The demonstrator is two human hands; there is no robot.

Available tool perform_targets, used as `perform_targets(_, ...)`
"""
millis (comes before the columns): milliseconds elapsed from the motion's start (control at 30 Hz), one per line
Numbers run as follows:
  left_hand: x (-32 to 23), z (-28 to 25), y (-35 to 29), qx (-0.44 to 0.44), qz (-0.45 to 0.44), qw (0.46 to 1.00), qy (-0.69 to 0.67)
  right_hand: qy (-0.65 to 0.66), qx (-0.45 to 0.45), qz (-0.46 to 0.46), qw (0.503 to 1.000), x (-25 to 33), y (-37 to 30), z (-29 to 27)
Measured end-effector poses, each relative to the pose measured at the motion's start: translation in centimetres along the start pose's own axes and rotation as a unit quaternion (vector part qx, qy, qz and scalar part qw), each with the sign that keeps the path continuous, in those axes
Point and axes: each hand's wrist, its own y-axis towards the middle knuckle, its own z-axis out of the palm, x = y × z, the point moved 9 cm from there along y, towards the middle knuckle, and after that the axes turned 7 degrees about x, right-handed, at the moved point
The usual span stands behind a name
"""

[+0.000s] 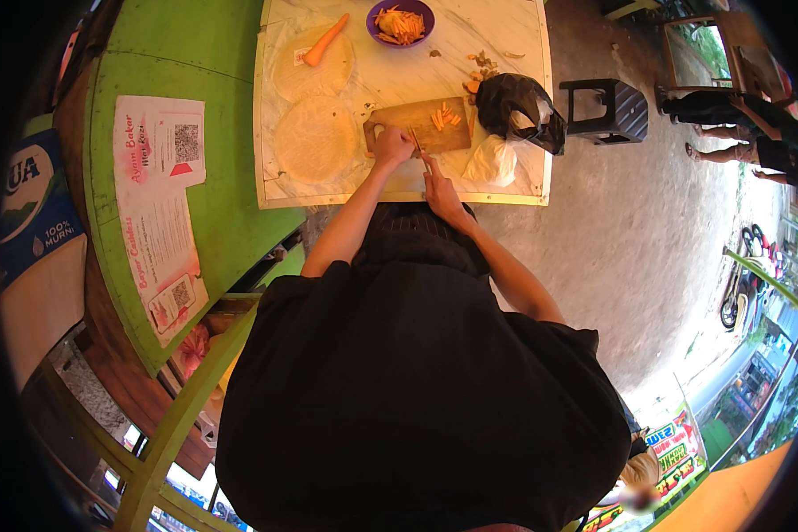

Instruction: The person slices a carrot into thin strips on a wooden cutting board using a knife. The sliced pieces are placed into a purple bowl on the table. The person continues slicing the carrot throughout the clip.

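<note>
A wooden cutting board (430, 136) lies near the front edge of the table. My right hand (442, 191) grips a knife (421, 151), its blade pointing away over the board. Just left of the blade, my left hand (394, 145) rests on the board with its fingers curled together. Whatever those fingers hold is too small to make out. Cut carrot sticks (445, 115) lie on the right part of the board. Farther back, a purple bowl (427, 28) holds more orange sticks, and a whole peeled carrot (326, 41) lies to its left.
Two round, pale flat covers (317, 146) lie left of the board. At the right are a black plastic bag (510, 97), a whitish bag (491, 162) and peel scraps (483, 64). A black stool (614, 111) stands beyond the table (270, 191); a green bench surface (230, 160) adjoins its left.
</note>
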Motion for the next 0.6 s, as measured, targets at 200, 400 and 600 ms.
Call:
perform_targets(200, 0.1, 0.1, 0.1, 0.005, -0.001, 1.000, -0.001, -0.002, -0.012, -0.022, 1.000, -0.3, 0.2, 0.5)
perform_targets(400, -0.3, 0.2, 0.0, 0.024, -0.004, 0.999, 0.029, -0.025, 0.001, -0.011, 1.000, -1.0, 0.3, 1.1)
perform_targets(600, 0.2, 0.0, -0.2, -0.024, 0.014, 0.999, -0.017, -0.083, 0.030, -0.030, 0.996, -2.0, 0.8, 2.1)
